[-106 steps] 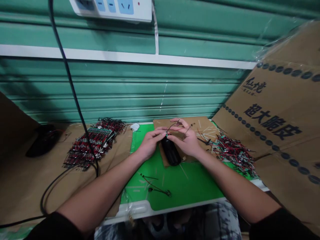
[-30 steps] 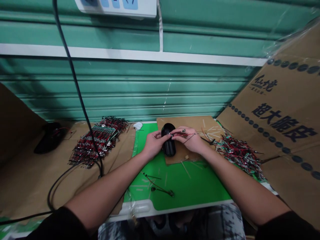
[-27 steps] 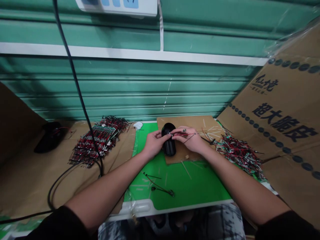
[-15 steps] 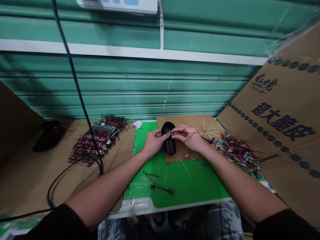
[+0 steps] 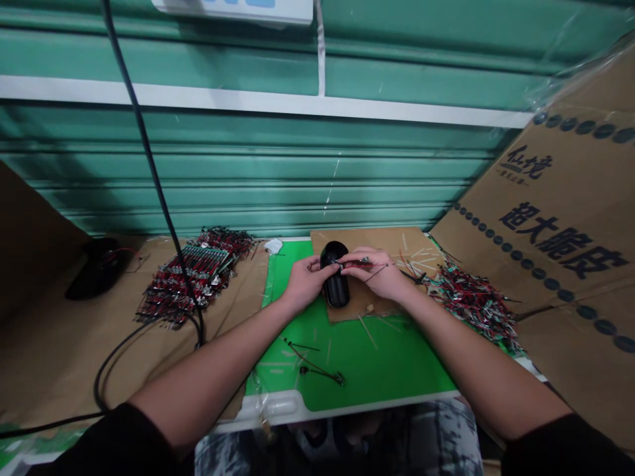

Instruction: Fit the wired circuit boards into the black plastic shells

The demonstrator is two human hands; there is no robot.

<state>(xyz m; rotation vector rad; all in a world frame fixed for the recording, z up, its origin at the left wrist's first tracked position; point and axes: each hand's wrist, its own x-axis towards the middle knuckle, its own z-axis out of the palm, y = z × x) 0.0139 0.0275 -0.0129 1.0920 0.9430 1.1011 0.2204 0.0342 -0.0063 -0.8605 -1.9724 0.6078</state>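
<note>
A glossy black oval object (image 5: 336,284) stands near the middle of the work surface, between my two hands. My left hand (image 5: 306,283) is closed at its left side, the thumb reaching across its front to a small bright spot; what the fingertips pinch is too small to make out. From the other side my right hand (image 5: 376,272) pinches a small wired part (image 5: 364,263) with thin red and black leads, its tip against the front of the black object. The fingertips of both hands nearly meet there.
Bundled wired parts (image 5: 191,277) are heaped at left, and a loose tangle of wired parts (image 5: 473,301) lies at right. Several loose leads (image 5: 322,373) rest on the green board (image 5: 387,370). A black cable (image 5: 159,178) hangs at left; a cardboard panel (image 5: 555,231) stands at right.
</note>
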